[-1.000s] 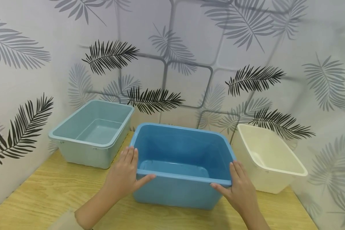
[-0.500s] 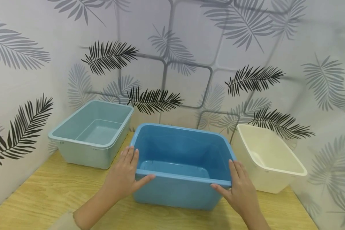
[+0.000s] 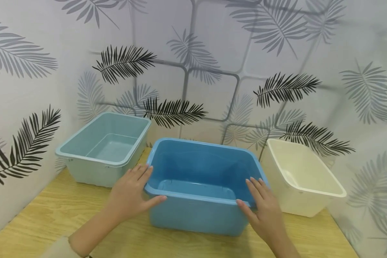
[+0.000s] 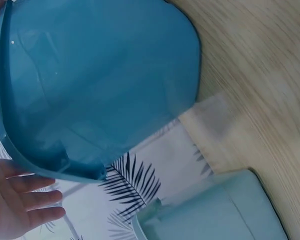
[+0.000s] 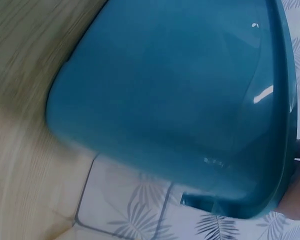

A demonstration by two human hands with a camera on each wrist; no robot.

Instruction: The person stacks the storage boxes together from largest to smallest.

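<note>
A deep blue plastic tub (image 3: 196,216) stands upright on the table in the middle of the head view, nothing inside it. My left hand (image 3: 129,195) is at its front left corner, fingers straight and spread, thumb along the front rim. In the left wrist view the fingers of the left hand (image 4: 25,200) extend past the tub's rim (image 4: 20,155). At the front right corner my right hand (image 3: 265,213) has straight fingers over the rim and its thumb at the front edge. The right wrist view shows only part of the right hand (image 5: 296,192) behind the rim.
A pale blue-green tub (image 3: 93,172) stands at the back left, close to the left hand. To the right is a cream tub (image 3: 304,200), close beside the blue one. Behind them rises a leaf-patterned wall (image 3: 213,93). The wooden table (image 3: 51,218) extends in front.
My left hand has slid slightly left, off the rim's corner. The right hand has shifted left, its fingers now reaching over the inside of the blue tub. The tubs stay put.
</note>
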